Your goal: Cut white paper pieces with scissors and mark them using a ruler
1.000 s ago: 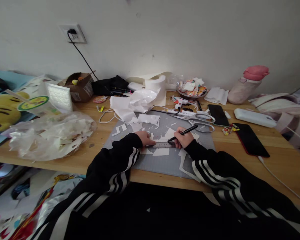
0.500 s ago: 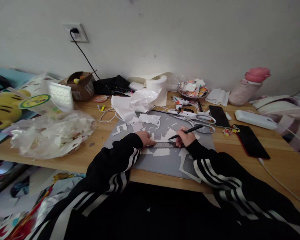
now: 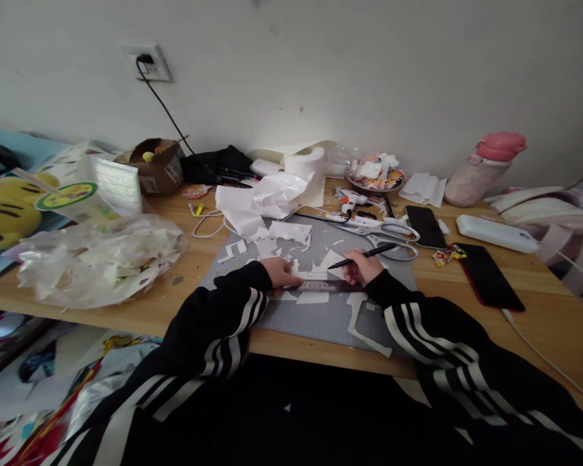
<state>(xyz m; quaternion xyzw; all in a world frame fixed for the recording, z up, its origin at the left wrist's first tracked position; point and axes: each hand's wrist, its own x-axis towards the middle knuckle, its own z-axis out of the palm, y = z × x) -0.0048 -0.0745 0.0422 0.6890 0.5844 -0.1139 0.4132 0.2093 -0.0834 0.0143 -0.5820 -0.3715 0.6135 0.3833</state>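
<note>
Desk (image 3: 554, 304), bag (image 3: 43, 275) of scraps (image 3: 150, 252), pen (image 3: 383, 249)

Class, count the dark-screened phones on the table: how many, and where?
2. One phone lies just right of the scissors; the other phone, nearer the camera, is farther right. More may be hidden.
</note>
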